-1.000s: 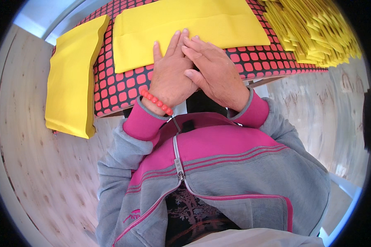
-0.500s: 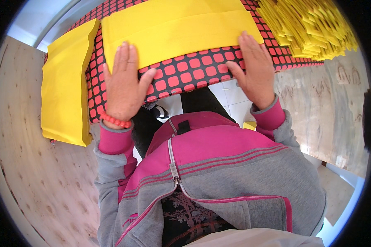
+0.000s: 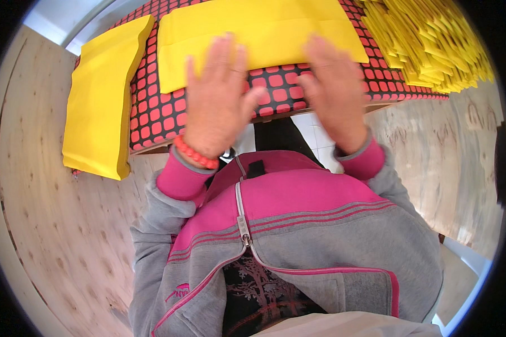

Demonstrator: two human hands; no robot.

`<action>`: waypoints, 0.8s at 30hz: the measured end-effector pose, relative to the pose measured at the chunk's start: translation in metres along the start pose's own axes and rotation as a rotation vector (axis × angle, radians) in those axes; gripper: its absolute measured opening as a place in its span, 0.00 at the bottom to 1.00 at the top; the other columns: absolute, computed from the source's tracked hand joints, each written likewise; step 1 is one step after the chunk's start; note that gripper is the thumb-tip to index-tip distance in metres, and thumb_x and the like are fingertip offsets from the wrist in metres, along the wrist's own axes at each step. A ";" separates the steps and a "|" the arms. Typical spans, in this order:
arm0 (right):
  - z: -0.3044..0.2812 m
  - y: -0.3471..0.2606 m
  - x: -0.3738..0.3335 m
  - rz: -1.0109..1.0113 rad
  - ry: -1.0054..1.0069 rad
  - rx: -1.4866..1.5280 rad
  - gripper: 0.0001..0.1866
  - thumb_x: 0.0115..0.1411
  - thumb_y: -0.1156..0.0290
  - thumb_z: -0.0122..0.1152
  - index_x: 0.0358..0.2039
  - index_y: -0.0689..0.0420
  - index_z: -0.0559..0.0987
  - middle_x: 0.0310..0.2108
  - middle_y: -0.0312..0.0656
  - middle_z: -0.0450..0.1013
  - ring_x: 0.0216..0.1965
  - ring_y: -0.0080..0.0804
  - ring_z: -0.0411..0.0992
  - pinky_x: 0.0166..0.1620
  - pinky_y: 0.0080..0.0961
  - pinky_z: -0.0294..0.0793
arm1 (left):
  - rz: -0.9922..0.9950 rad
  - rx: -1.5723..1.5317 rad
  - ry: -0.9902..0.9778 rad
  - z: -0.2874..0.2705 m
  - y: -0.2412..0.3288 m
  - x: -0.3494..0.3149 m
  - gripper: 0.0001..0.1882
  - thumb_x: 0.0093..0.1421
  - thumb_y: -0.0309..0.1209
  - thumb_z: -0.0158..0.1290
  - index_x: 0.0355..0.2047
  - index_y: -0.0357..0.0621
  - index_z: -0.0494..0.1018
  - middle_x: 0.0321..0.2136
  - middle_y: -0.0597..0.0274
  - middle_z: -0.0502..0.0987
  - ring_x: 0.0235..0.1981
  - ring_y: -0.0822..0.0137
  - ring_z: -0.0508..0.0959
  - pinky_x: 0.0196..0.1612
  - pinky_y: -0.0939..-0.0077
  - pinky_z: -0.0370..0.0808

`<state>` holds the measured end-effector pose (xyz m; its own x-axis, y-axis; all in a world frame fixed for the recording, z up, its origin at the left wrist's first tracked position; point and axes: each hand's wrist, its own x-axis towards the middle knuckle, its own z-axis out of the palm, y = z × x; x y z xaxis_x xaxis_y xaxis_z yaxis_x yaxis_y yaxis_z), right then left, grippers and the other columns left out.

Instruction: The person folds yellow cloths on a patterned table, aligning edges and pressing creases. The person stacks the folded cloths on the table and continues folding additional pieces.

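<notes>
- Hovering flat and open, both hands sit over the near edge of a wide yellow sheet (image 3: 261, 33) that lies on a table cover (image 3: 160, 109) with red squares on black.
- The left hand (image 3: 216, 104) has its fingers spread wide and holds nothing; its fingertips lie over the near border of the sheet, and the palm is over the red-and-black cover. A red bead bracelet (image 3: 195, 153) is on this wrist.
- The right hand (image 3: 334, 90) is also open with the fingers apart and empty; it is blurred, so I cannot tell if it presses on the sheet or is just above it.
- The step in hand looks like smoothing or flattening the sheet, which lies straight, just beyond the fingertips and between the two hands.
- The next move, in my judgement, calls for even pressure from both palms and a grip on the near border, so that the sheet does not slide on the cover.
- To the left of the left hand, well apart, a stack of yellow sheets (image 3: 104, 101) hangs partly over the table edge.
- Beyond the right hand, to its right, a big pile of folded yellow pieces (image 3: 433, 45) lies in rows.
- No box, tray or other container shows; the yellow things lie directly on the cover.
</notes>
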<state>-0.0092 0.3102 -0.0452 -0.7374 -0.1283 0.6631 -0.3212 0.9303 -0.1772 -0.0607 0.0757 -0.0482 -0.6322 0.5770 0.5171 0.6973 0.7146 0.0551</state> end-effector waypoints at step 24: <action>-0.029 0.063 -0.009 0.136 -0.147 -0.451 0.30 0.65 0.52 0.63 0.59 0.62 0.75 0.63 0.53 0.71 0.64 0.46 0.69 0.67 0.49 0.59 | 0.049 0.312 -0.152 -0.030 -0.069 0.004 0.16 0.59 0.25 0.52 0.48 0.38 0.75 0.41 0.54 0.81 0.45 0.56 0.82 0.64 0.56 0.69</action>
<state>-0.0055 0.3805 -0.0412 -0.8414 -0.0128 0.5402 0.0486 0.9939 0.0992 -0.1011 0.0168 -0.0244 -0.6603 0.6489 0.3781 0.6057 0.7578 -0.2426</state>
